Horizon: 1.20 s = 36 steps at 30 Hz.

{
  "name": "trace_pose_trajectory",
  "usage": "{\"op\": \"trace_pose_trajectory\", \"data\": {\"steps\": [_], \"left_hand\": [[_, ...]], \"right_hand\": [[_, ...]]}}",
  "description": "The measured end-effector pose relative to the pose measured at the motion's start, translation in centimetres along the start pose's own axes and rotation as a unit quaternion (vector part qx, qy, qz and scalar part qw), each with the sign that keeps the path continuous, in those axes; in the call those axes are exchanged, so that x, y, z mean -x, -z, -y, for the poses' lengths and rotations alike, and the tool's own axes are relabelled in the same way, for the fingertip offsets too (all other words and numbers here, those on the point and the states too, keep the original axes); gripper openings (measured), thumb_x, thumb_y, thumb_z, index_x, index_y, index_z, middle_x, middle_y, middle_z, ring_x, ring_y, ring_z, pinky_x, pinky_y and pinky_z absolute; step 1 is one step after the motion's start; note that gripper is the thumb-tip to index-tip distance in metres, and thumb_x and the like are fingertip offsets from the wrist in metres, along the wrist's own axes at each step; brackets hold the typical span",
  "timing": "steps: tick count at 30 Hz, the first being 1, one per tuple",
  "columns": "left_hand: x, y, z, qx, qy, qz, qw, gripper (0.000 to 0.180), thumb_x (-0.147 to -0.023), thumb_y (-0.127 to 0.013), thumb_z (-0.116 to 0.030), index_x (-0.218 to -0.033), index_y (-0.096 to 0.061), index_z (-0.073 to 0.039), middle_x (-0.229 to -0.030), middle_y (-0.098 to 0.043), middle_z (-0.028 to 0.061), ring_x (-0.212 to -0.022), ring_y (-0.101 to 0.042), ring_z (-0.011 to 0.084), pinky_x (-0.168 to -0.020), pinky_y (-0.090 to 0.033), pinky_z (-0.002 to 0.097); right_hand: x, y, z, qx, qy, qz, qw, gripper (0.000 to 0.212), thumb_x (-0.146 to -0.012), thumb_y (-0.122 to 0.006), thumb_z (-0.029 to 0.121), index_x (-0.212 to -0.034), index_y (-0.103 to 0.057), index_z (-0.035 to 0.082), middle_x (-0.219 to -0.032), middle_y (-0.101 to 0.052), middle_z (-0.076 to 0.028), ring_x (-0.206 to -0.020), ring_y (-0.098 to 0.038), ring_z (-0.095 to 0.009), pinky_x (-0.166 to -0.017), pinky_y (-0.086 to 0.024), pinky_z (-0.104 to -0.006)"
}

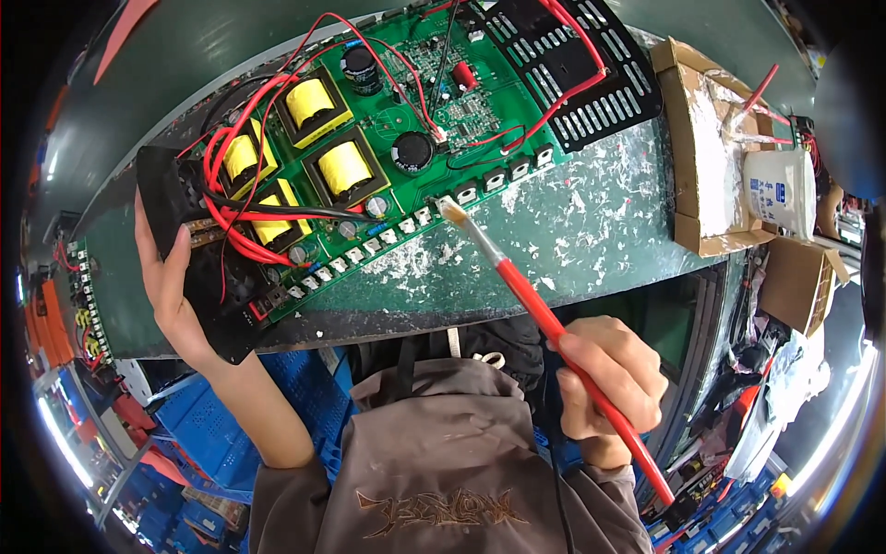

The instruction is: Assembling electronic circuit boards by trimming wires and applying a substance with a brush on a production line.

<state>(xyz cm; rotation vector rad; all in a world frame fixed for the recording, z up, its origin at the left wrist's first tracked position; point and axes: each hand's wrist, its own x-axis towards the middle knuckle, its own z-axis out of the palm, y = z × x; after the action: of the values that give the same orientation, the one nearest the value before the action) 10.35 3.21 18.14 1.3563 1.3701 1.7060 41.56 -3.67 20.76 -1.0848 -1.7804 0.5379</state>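
A green circuit board with yellow-wrapped transformers, dark capacitors and red and black wires lies slanted on the workbench. My left hand is wrapped around the black end panel at the board's left end; some of its fingers are hidden behind the panel. My right hand grips the red handle of a paintbrush. The brush's bristles touch or hover just over the board's near edge, beside a row of transistors, several of them coated white. A black slotted panel is at the board's right end.
White flakes and smears cover the green bench top. To the right stands a cardboard box with white residue, red-handled brushes and a white tub. Another board lies at the far left. Blue crates stand below the bench.
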Motion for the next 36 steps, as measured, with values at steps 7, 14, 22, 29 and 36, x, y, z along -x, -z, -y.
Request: {"op": "trace_pose_trajectory", "data": {"steps": [7, 14, 22, 29, 36], "left_hand": [[0.2, 1.7, 1.4, -0.075, -0.114, 0.076, 0.988, 0.032, -0.091, -0.042, -0.001, -0.117, -0.062, 0.002, -0.145, -0.032, 0.0267, -0.129, -0.042, 0.0365, -0.108, -0.036, 0.0453], [0.2, 0.0, 0.4, -0.036, -0.033, 0.004, 0.999, 0.032, -0.091, -0.042, -0.002, -0.116, -0.06, 0.005, -0.145, -0.032, 0.0267, -0.128, -0.044, 0.0362, -0.108, -0.036, 0.0443], [-0.1, -1.0, -0.7, 0.026, 0.037, -0.037, 0.998, 0.037, -0.09, -0.042, -0.002, -0.122, -0.05, 0.016, -0.145, -0.032, 0.0252, -0.128, -0.044, 0.0317, -0.107, -0.038, 0.0408], [0.3, 1.5, 1.0, -0.057, -0.08, 0.065, 0.993, 0.034, -0.092, -0.041, -0.003, -0.121, -0.056, 0.009, -0.146, -0.032, 0.0252, -0.128, -0.044, 0.0323, -0.107, -0.038, 0.0412], [0.3, 1.7, 1.3, -0.091, -0.115, 0.081, 0.986, 0.033, -0.094, -0.041, -0.004, -0.121, -0.057, 0.006, -0.145, -0.033, 0.0259, -0.127, -0.045, 0.0335, -0.107, -0.038, 0.0424]], "right_hand": [[0.3, 0.3, 0.1, 0.021, 0.001, -0.012, 1.0, 0.018, -0.081, -0.063, 0.007, -0.091, -0.062, -0.009, -0.073, -0.061, -0.016, -0.062, -0.063, -0.028, -0.056, -0.053, -0.034], [0.2, 0.4, -0.4, 0.025, -0.014, -0.024, 0.999, 0.017, -0.081, -0.064, 0.006, -0.092, -0.062, -0.008, -0.073, -0.061, -0.015, -0.062, -0.063, -0.026, -0.056, -0.052, -0.0333], [1.2, 1.5, -0.8, 0.05, -0.022, -0.076, 0.996, 0.024, -0.086, -0.064, 0.015, -0.093, -0.062, -0.008, -0.073, -0.061, -0.016, -0.061, -0.062, -0.025, -0.056, -0.05, -0.032], [0.4, 1.1, -1.8, 0.062, -0.023, -0.061, 0.996, 0.019, -0.082, -0.064, 0.007, -0.091, -0.063, -0.009, -0.073, -0.062, -0.016, -0.063, -0.063, -0.026, -0.059, -0.051, -0.0321], [1.2, 2.8, -1.7, 0.064, -0.031, -0.089, 0.993, 0.028, -0.087, -0.063, 0.018, -0.097, -0.062, -0.008, -0.074, -0.062, -0.017, -0.062, -0.062, -0.025, -0.057, -0.047, -0.0319]]}}
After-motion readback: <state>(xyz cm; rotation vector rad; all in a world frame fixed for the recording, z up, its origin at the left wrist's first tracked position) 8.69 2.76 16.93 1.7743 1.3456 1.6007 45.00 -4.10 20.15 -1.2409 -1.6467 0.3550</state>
